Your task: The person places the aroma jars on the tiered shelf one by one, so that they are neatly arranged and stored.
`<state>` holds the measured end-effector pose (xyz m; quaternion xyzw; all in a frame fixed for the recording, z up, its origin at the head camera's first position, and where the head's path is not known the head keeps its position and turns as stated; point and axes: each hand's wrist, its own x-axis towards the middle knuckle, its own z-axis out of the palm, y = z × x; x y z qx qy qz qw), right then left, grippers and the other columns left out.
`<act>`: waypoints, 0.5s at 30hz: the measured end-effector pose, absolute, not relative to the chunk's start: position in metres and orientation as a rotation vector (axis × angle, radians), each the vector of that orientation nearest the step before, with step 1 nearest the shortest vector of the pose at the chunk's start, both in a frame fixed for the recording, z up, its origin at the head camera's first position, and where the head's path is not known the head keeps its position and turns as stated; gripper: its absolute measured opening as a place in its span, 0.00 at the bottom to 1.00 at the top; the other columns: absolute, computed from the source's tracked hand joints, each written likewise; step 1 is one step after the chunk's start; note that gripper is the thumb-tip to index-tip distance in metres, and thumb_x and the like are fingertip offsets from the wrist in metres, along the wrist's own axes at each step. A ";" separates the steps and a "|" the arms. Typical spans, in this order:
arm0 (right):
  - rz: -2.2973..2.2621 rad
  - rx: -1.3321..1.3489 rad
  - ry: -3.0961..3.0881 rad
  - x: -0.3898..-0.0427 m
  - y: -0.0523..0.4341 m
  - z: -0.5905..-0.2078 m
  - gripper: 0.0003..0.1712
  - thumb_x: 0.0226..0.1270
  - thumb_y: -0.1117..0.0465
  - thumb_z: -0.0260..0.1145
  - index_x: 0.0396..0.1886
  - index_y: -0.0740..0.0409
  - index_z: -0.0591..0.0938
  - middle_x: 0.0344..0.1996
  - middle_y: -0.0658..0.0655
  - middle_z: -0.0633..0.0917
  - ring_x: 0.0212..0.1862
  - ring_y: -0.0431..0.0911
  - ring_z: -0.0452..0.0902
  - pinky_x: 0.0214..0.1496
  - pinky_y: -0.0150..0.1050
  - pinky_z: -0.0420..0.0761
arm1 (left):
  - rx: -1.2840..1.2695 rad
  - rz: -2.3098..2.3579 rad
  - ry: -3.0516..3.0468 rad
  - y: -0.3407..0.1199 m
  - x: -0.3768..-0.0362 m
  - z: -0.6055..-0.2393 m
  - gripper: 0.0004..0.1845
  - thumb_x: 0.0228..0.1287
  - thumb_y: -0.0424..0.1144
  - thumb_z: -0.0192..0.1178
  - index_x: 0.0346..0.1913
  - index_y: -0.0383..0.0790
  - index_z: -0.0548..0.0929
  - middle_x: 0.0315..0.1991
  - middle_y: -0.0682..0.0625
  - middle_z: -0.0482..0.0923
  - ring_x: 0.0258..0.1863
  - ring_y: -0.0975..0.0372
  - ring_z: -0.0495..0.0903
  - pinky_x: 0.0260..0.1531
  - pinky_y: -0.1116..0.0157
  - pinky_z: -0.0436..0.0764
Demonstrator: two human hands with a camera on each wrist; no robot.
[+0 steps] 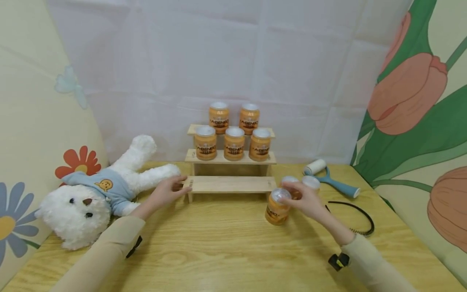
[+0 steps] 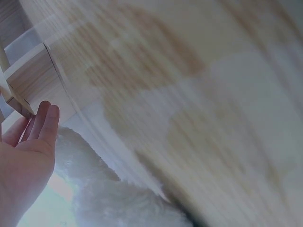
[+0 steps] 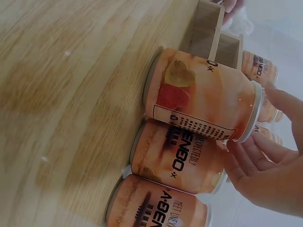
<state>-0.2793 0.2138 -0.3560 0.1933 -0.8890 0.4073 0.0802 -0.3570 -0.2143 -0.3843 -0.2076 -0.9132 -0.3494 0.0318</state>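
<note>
A stepped wooden shelf (image 1: pixel 230 184) stands at the back of the table, with five orange cans (image 1: pixel 234 142) on its upper two steps and nothing on the lowest. My left hand (image 1: pixel 169 191) lies with straight fingers against the left end of the lowest step (image 2: pixel 28 75). Three more orange cans stand on the table to the right of the shelf. At the front can (image 1: pixel 276 209), my right hand (image 1: pixel 304 198) has its fingers (image 3: pixel 246 156) loosely spread about the lid (image 3: pixel 248 113), touching the rim. The other two cans (image 1: pixel 311 182) stand just behind it.
A white plush bear (image 1: pixel 91 194) in a blue shirt lies at the left, close to my left arm. A lint roller (image 1: pixel 330 178) and a black headband (image 1: pixel 359 219) lie at the right. Printed fabric walls close in the wooden table (image 1: pixel 219 251) on three sides.
</note>
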 end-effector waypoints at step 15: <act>1.176 0.844 -2.718 -0.280 0.212 -0.357 0.37 0.61 0.56 0.68 0.68 0.62 0.66 0.62 0.65 0.73 0.61 0.60 0.71 0.59 0.56 0.74 | -0.637 -1.066 -2.815 -0.216 -0.360 -0.388 0.37 0.66 0.53 0.55 0.68 0.29 0.63 0.65 0.31 0.64 0.57 0.39 0.72 0.54 0.48 0.77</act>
